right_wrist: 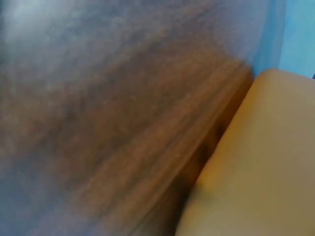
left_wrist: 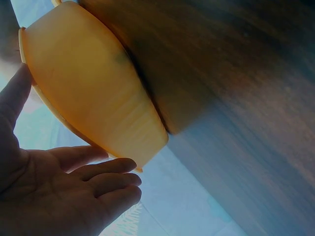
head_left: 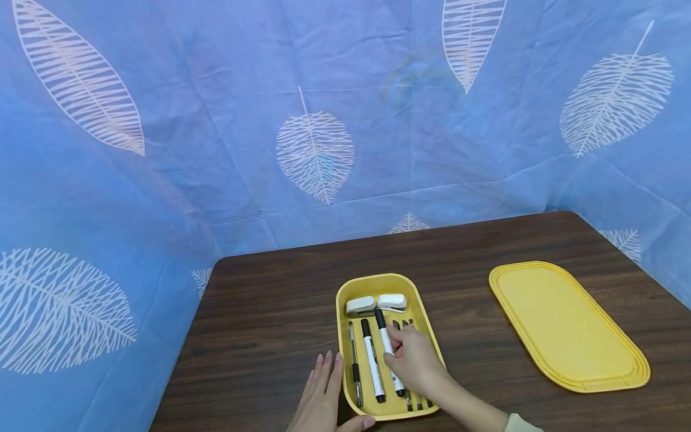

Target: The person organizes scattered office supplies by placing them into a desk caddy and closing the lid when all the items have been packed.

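Observation:
A yellow tray-like box (head_left: 341, 336) stands on the table, its outer wall (left_wrist: 88, 69) filling much of the left wrist view. My right hand (head_left: 415, 357) reaches inside and pinches a white marker (head_left: 387, 342) with a black cap between thumb and fingers. Beside it lies a second white marker (head_left: 372, 366). A black pen (head_left: 354, 360) lies along the left wall, and several pens (head_left: 411, 324) lie partly hidden under my right hand. Two white staplers (head_left: 360, 305) sit at the far end. My left hand (head_left: 321, 393) touches the box's near left rim, fingers extended.
A yellow lid (head_left: 572, 327) lies flat on the dark wooden table (head_left: 259, 336), right of the box. Behind the table hangs a blue cloth (head_left: 227, 120) with white leaf prints. The right wrist view shows only the box's outside wall (right_wrist: 261, 167), table and some cloth.

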`<state>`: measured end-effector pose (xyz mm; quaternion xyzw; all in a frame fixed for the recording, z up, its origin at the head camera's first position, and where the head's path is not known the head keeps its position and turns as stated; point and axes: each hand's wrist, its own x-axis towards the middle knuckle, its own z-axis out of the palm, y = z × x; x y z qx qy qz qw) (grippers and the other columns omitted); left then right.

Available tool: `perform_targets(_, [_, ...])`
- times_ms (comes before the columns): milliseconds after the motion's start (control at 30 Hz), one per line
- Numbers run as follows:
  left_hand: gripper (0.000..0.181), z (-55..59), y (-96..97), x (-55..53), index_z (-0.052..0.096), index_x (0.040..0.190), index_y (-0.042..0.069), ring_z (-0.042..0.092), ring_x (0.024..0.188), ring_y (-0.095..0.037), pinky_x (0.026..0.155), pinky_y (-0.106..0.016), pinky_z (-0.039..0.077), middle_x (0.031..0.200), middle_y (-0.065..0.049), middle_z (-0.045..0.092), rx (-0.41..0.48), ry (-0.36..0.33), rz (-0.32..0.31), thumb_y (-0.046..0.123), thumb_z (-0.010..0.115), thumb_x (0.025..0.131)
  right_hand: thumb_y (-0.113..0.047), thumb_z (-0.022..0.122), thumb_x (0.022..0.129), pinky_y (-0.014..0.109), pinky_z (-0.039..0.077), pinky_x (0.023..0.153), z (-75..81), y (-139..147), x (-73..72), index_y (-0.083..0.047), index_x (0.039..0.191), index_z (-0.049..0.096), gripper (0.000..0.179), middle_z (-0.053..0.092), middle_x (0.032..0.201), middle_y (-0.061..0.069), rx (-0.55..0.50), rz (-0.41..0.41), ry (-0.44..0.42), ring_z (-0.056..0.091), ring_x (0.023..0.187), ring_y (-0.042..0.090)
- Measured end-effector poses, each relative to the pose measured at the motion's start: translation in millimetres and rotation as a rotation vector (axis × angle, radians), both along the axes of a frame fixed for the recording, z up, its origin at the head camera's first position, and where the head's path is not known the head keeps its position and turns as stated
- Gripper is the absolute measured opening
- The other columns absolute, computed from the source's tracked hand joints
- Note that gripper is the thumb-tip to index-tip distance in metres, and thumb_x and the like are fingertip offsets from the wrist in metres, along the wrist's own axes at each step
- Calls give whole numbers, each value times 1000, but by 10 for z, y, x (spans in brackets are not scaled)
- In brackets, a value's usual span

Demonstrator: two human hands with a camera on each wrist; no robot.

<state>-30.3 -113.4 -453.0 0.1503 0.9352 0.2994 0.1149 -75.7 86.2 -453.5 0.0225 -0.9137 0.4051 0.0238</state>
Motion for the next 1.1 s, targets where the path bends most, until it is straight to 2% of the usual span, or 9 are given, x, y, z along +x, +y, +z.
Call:
perform_targets(300, [107, 1, 1, -5, 27, 151, 0, 20, 146, -44, 113, -63, 24, 156, -28, 24, 0, 9, -4, 68, 65, 77, -2, 72, 78, 17, 36, 46, -16, -6, 0, 8, 127, 59, 51, 43, 75, 1, 13, 33, -52, 41, 58, 3])
perform_targets(533, [107, 5, 3, -1, 27, 151, 0, 21, 146, -44, 113, -63, 25, 156, -28, 25, -2, 25, -2, 67, 66, 77, -1, 71, 78, 17, 32, 43, -31, -10, -7, 10, 127, 58, 52, 41, 74, 0, 35, 50, -54, 38, 54, 3])
perform_targets(800, [106, 10, 0, 2, 27, 151, 0, 21, 145, -45, 112, -64, 26, 156, -28, 25, -6, 37, -8, 67, 65, 78, -4, 69, 80, 20, 31, 46, -33, -27, -40, 10, 127, 57, 51, 44, 73, 3, 89, 87, -90, 37, 59, 11])
perform_targets(933, [106, 0, -6, -1, 28, 151, 0, 22, 145, -46, 112, -64, 26, 155, -29, 26, -9, 42, -12, 67, 65, 78, -7, 71, 81, 21, 38, 47, -36, -62, -49, 11, 125, 59, 49, 63, 94, 17, 178, 101, -81, 44, 57, 11])
perform_targets(1033, [106, -4, -8, -5, 27, 151, 0, 21, 145, -46, 112, -64, 25, 155, -29, 25, -10, 32, -16, 67, 64, 78, -8, 73, 81, 23, 41, 47, -37, -81, -48, 12, 123, 60, 49, 64, 111, 26, 218, 98, -70, 46, 54, 10])
perform_targets(1100, [106, -4, -9, -6, 27, 151, 0, 21, 146, -46, 112, -64, 25, 156, -29, 24, -11, 23, -16, 67, 64, 78, -9, 74, 81, 22, 41, 46, -41, -84, -50, 12, 123, 60, 49, 64, 109, 25, 226, 93, -65, 45, 53, 10])
